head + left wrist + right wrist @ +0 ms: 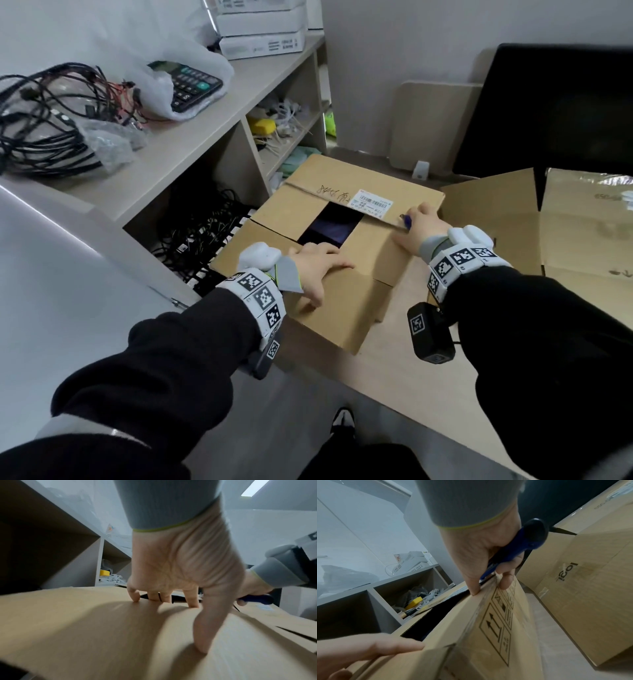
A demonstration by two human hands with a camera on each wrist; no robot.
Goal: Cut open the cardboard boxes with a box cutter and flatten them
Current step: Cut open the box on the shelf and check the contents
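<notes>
The desk [404, 370] carries the cardboard box [329, 305], its top flaps parted over a dark gap. On the box's near flap the left hand [317, 265] presses with fingers spread straight. At the box's right edge the right hand [419, 228] grips a blue box cutter [520, 547].

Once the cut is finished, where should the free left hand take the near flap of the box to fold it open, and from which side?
Probably at its free edge beside the dark opening, where the left hand now presses flat on the near flap. Come from above, hook the fingers under that edge and pull toward the body. The right hand with the box cutter works at the far right seam, so that side is best avoided.
</notes>
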